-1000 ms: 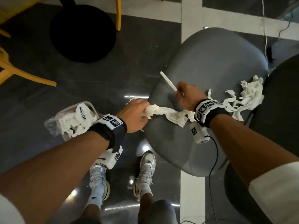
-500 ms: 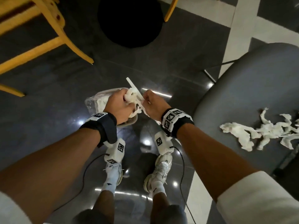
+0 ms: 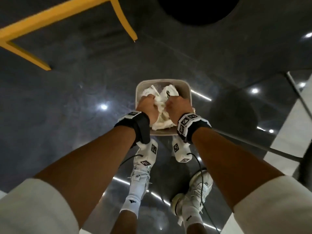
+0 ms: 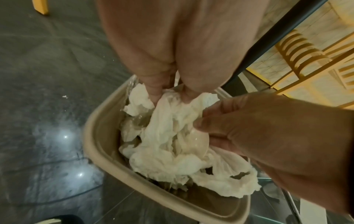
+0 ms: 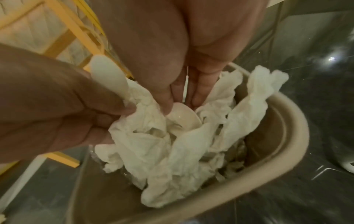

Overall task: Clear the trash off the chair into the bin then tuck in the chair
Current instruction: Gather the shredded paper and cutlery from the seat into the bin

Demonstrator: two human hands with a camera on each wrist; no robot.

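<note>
Both hands are down in the beige bin on the dark glossy floor. The left hand has its fingers curled into the crumpled white tissue, pinching a bunch of it inside the rim. The right hand pinches the same wad from the other side, together with a white plastic spoon whose bowl lies among the folds; its handle sticks up past the left hand's knuckles. More tissue fills the bin beneath. 2 white sneakers stand just behind the bin, and a yellow chair leg is well apart.
</note>
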